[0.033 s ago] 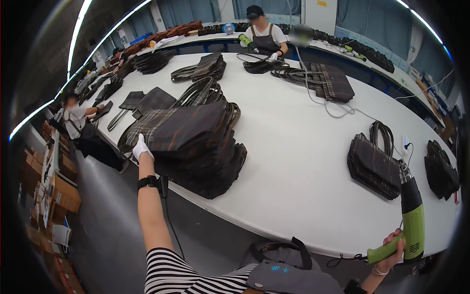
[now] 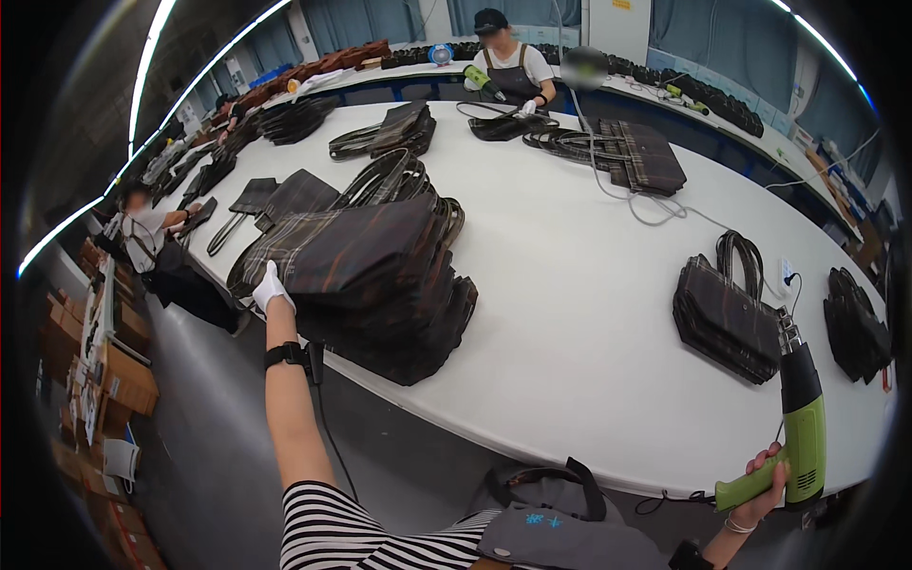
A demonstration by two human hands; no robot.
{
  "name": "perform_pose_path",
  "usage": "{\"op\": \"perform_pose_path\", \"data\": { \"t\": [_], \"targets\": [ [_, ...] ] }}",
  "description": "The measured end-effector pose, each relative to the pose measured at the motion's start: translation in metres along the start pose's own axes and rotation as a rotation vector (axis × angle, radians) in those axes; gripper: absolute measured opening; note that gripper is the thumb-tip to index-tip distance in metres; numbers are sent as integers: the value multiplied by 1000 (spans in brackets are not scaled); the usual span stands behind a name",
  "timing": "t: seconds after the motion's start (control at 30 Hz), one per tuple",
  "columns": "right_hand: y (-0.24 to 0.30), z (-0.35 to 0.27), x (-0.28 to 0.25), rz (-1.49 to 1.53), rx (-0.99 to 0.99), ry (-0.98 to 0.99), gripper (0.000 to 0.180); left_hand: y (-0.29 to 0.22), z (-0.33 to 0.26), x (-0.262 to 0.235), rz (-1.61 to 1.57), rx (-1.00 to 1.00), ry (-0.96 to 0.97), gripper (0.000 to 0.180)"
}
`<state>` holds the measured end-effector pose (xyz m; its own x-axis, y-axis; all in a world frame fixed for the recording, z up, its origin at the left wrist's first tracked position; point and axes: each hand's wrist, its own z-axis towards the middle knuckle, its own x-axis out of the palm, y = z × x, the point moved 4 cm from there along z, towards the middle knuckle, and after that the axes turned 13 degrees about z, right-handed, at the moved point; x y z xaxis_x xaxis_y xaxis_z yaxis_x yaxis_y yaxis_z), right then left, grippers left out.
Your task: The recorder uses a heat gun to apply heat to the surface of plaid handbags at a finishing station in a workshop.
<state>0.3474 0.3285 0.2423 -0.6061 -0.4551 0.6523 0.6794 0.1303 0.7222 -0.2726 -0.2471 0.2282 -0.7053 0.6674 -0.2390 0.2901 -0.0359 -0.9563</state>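
Observation:
My left hand (image 2: 274, 288), in a white glove, grips the near-left edge of the top plaid tote bag (image 2: 356, 252). That dark brown bag lies on a thick pile of similar bags (image 2: 408, 342), its handles toward the left. At the lower right my bare right hand (image 2: 768, 489) is closed round the handle of a green and black heat gun (image 2: 806, 432). The gun points up, its metal nozzle just in front of a smaller stack of plaid handbags (image 2: 727, 318). Part of my right hand is hidden by the handle.
The long white table (image 2: 560, 313) curves across the view. More bags (image 2: 651, 157) lie at its far side, with a loose grey cable (image 2: 655, 223) beside them. Another bag stack (image 2: 855, 328) stands far right. A co-worker (image 2: 513, 71) across the table holds a heat gun; another person (image 2: 157, 237) stands left.

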Motion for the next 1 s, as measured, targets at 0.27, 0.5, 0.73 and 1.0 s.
{"op": "perform_pose_path", "data": {
  "t": [0.27, 0.5, 0.73, 1.0],
  "targets": [
    [18, 7, -20, 33, -22, 34, 28, -27, 15, -28, 479, 116, -179, 82],
    [34, 14, -37, 27, -45, 62, 27, -98, -136, -14, 474, 1189, -120, 61],
    [36, 21, -42, 191, -110, 47, 35, -89, -326, 27, 291, 1789, 45, 44],
    [74, 5, -78, 228, -248, 10, 33, 87, -487, 178, 316, 1476, 1050, 38]
  ]
}}
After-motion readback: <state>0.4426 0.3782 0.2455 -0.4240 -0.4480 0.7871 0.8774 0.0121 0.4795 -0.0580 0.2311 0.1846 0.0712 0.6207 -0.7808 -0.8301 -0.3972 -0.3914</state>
